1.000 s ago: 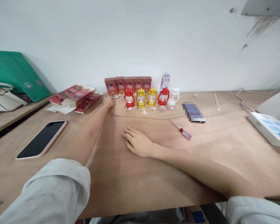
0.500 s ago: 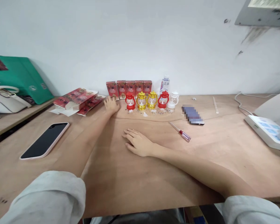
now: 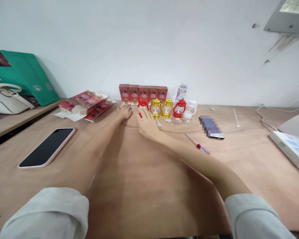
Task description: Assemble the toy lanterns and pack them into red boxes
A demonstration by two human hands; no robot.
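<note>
Right hand (image 3: 148, 126): fingers parted across red lantern (image 3: 143, 102), twelve o'clock, can't tell if gripping | Left hand (image 3: 125, 112): fingers half-bent, hold unclear; red box (image 3: 124, 94), twelve o'clock

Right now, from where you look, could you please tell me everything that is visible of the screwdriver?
The screwdriver has a thin, straight metallic-looking shaft and a clear, purplish handle that looks like plastic, with a red collar between them. It lies flat on the wooden table, shaft pointing away and to the left, nearer than the blurred-out phone. Neither hand touches it. Its tip shape is too small to tell.
</note>
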